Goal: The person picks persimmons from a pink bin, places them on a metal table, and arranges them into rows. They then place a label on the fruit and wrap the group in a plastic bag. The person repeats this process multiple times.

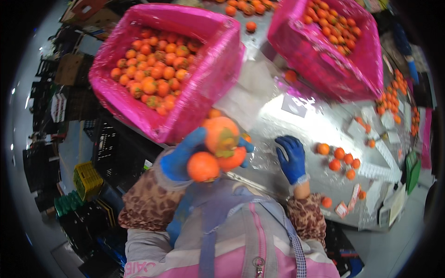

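My left hand (180,154), in a blue glove, is raised near the front corner of the left pink-lined box (222,69). It cups three orange persimmons (203,166); the uppermost shows its green-brown calyx. A fruit behind them by the box is partly hidden. Also gloved in blue, my right hand (292,158) rests palm down near the front of the metal table (309,194), thumb apart from the fingers, with nothing seen in it. Clear plastic film (264,153) lies between the hands. Many persimmons (153,73) fill the left box's lower part.
A second pink-lined box (326,69) with persimmons stands at back right. Several loose persimmons (339,153) lie right of my right hand, near a white strip (379,172) and a weighing scale (393,206). Black crates (114,153) and a yellow crate (87,180) stand at left.
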A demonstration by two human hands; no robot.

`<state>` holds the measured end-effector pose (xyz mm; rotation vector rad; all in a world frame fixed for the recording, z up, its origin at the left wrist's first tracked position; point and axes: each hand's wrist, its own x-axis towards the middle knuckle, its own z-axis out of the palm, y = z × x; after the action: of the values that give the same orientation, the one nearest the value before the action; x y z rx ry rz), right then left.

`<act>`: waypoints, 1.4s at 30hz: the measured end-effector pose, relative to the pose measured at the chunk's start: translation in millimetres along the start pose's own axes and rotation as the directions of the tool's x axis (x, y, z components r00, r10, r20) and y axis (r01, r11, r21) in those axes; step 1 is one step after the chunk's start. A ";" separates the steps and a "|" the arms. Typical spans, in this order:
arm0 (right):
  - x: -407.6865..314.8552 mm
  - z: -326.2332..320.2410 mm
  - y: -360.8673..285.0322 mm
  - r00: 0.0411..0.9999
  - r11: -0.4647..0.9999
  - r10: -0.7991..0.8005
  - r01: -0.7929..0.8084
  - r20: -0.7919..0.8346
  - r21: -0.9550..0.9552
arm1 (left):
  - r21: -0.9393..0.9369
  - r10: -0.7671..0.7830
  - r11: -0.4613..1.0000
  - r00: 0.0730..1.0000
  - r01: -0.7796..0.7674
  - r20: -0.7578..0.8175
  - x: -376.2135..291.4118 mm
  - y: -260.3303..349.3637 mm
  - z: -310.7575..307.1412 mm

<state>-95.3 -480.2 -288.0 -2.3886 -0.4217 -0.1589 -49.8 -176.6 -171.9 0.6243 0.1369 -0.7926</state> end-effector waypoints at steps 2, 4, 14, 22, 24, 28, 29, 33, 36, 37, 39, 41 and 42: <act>-3.0 -4.8 -3.7 0.999 0.993 0.047 -0.045 -0.015 0.106 | -0.069 -0.111 0.992 0.993 0.107 -0.049 26.2 -42.5 -0.3; -7.8 -12.1 -10.4 0.987 0.944 0.143 -0.115 -0.069 0.310 | -0.055 -0.190 0.981 0.969 0.184 -0.160 50.0 -74.8 -1.8; -20.6 -54.5 -28.5 0.988 0.958 0.151 -0.148 0.006 0.245 | 0.859 0.226 0.511 0.968 -0.020 -0.113 87.8 -134.5 9.6; -43.9 -46.7 -18.7 0.931 0.734 0.363 -0.271 -0.023 0.623 | 0.466 -0.141 0.866 0.983 0.181 -0.119 107.4 -147.9 -10.6; -48.1 -42.6 -16.4 0.920 0.644 0.391 -0.244 -0.038 0.725 | 0.257 -0.233 0.936 0.971 0.240 -0.059 111.8 -157.8 -14.0; -49.7 -36.1 -14.1 0.937 0.615 0.348 -0.213 -0.020 0.759 | -0.024 -0.422 0.905 0.903 0.425 0.079 106.9 -170.0 -10.8; -49.6 -35.9 -14.4 0.935 0.600 0.355 -0.224 -0.005 0.768 | -0.007 -0.437 0.898 0.895 0.439 0.087 105.5 -169.7 -9.6; -50.0 -38.6 -16.6 0.939 0.715 0.336 -0.206 -0.071 0.668 | 0.066 -0.403 0.915 0.911 0.398 0.090 104.0 -164.3 -7.1; -49.8 -39.4 -20.3 0.915 0.734 0.386 -0.230 -0.114 0.639 | 0.370 -0.254 0.900 0.967 0.231 0.015 109.8 -165.4 -4.6; -49.8 -39.5 -20.8 0.916 0.755 0.379 -0.224 -0.131 0.617 | 0.448 -0.233 0.864 0.971 0.228 -0.045 110.8 -166.9 -3.6; -48.8 -39.2 -20.5 0.932 0.850 0.324 -0.209 -0.166 0.484 | 0.535 -0.193 0.814 0.974 0.225 -0.115 111.4 -170.5 -1.7; -48.6 -38.7 -20.2 0.939 0.885 0.305 -0.218 -0.158 0.411 | 0.536 -0.174 0.816 0.976 0.216 -0.128 110.1 -173.5 -0.4; -48.6 -37.9 -20.3 0.938 0.879 0.319 -0.240 -0.136 0.411 | 0.525 -0.167 0.825 0.978 0.210 -0.128 108.9 -174.7 -0.1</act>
<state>-147.8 -503.4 -257.9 -1.9861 -0.0015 -0.1630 -95.8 -337.6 -291.6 1.1911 0.0435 -1.0098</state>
